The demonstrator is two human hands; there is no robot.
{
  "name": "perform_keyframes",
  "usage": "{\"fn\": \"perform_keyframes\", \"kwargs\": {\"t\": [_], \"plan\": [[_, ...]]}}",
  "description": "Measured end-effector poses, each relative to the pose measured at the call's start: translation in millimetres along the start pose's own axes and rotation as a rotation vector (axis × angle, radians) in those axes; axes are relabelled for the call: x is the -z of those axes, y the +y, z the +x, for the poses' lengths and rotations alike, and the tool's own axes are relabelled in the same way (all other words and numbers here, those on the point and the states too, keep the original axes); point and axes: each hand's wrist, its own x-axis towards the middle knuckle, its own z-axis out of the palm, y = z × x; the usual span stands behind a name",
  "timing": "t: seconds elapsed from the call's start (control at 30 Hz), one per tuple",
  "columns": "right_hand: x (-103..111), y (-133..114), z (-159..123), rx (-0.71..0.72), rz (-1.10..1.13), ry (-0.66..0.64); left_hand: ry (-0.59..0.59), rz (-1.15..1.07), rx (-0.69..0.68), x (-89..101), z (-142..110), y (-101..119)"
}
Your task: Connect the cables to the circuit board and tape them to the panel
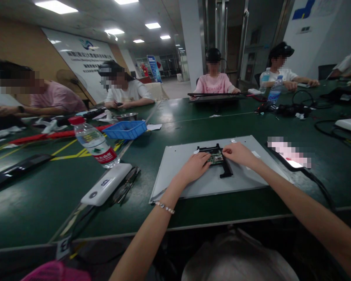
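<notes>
- Found the board [215, 157] right of centre in the frame, set within a black bracket [227, 170] on a grey panel [174, 164].
- Saw the left hand [194, 168] at the board's left side, with bent fingers [204, 157] laid close together over that edge; could not tell a pinch from a plain press.
- Saw the right hand [236, 153] at the bracket's upper right, fingertips drawn close to one another at the board's right edge; could not make out anything held between.
- Noted the board between both grips: to the right of the left one, to the lower left of the right one. Judged the left hand nearer, for partly covering the board.
- Could not read the board's long axis under the left hand; traced the bracket's bare leg slanting toward lower right, beneath the right hand in the frame.
- Noted a phone [291, 156] at the right of the frame; a power bank [107, 185], glasses [124, 187] and a bottle [98, 146] at the left.
</notes>
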Motion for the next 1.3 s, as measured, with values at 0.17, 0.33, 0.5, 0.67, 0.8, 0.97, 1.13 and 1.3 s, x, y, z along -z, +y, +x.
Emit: {"fn": "perform_keyframes", "kwargs": {"t": [0.17, 0.33, 0.5, 0.67, 0.8, 0.97, 1.13, 1.3], "plan": [[10.1, 7.8, 1.9, -0.015, 0.044, -0.041, -0.022, 0.02, -0.013, 2.9, 0.7, 1.4], [14.8, 17.0, 1.6, -0.086, 0.079, -0.034, -0.004, 0.039, -0.006, 5.1, 0.1, 0.6], [8.9, 20.9, 1.6, -0.101, 0.086, -0.082, 0.034, 0.055, 0.027, 9.0, 0.1, -3.2], [3.7, 21.0, 2.8, -0.112, 0.137, -0.12, 0.037, 0.076, 0.05, 10.4, 0.4, -5.2], [6.4, 23.8, 3.7, -0.154, 0.148, -0.138, 0.035, 0.088, 0.055, 9.7, -0.1, -5.0], [18.7, 22.7, 2.7, -0.227, 0.302, -0.176, 0.056, 0.111, 0.055, 9.7, 0.0, -6.7], [27.0, 13.0, -1.0, -0.235, 0.412, -0.326, 0.058, 0.119, 0.063, 9.7, 0.3, -7.7], [23.9, 9.2, -2.2, -0.183, 0.355, -0.366, 0.077, 0.131, 0.09, 10.2, 0.1, -10.3]]}}
